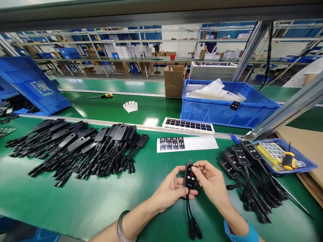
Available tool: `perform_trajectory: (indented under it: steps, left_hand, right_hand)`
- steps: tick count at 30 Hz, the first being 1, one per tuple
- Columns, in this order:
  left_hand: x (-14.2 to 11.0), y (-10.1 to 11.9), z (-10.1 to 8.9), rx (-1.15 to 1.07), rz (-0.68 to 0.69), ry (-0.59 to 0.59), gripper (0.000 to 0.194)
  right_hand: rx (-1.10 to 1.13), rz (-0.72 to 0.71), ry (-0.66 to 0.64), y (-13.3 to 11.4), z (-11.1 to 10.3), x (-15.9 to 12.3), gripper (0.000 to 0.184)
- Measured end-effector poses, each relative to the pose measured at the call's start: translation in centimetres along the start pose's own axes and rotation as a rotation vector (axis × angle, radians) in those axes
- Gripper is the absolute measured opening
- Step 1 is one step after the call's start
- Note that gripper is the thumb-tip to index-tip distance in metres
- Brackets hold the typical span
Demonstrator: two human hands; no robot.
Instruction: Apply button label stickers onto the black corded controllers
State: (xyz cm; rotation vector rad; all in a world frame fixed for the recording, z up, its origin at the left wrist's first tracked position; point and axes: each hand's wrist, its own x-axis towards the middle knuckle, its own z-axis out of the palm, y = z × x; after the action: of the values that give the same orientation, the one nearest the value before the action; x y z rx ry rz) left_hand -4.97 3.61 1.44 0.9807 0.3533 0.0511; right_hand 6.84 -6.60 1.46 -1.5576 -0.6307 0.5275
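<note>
A small black control box [189,179] with a printed face label and two short cables is held upright above the bench. My left hand [174,188] grips it from the left side, fingers curled behind it. At its upper right edge, my right hand [210,179] presses the thumb on the labelled face, its other fingers bent. Beyond the hands lies a white label sheet [196,144] with several black labels at its left end. To the right is a pile of labelled control boxes [241,156]; a large pile without visible labels [121,132] lies left.
A blue crate [227,114] with white paper stands behind a fuller label sheet [188,125]. On the right are a blue tray [308,165] and a metal post [272,111]. A screwdriver [106,95] and white glove [130,106] lie farther back. A person [210,47] stands in the distance.
</note>
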Motion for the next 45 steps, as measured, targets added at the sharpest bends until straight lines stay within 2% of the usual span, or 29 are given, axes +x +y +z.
perform_trajectory:
  steps: [27, 31, 35, 38, 42, 45]
  left_hand:
    - [-0.1, -0.4, 0.4, 0.105, 0.041, 0.001, 0.054]
    - [-0.1, -0.5, 0.3, 0.089, 0.050, -0.007, 0.051]
    - [-0.1, -0.5, 0.2, 0.051, 0.021, -0.037, 0.046]
    - [0.0, -0.3, 0.0, -0.006, 0.013, -0.064, 0.043]
    - [0.2, 0.1, -0.5, -0.061, 0.011, -0.038, 0.028]
    - [0.5, 0.3, -0.8, -0.080, 0.027, -0.016, 0.020]
  right_hand:
    - [-0.045, 0.019, 0.049, -0.1, 0.1, 0.0, 0.026]
    - [-0.102, -0.001, 0.054, 0.2, -0.1, 0.1, 0.034]
    - [-0.286, -0.048, 0.029, 0.6, -1.1, 0.9, 0.029]
    - [-0.388, -0.035, -0.048, 1.1, -1.5, 1.2, 0.030]
    - [-0.307, 0.001, -0.246, 1.7, -0.6, 0.7, 0.032]
    - [-0.224, 0.030, -0.341, 1.7, 0.3, -0.1, 0.053]
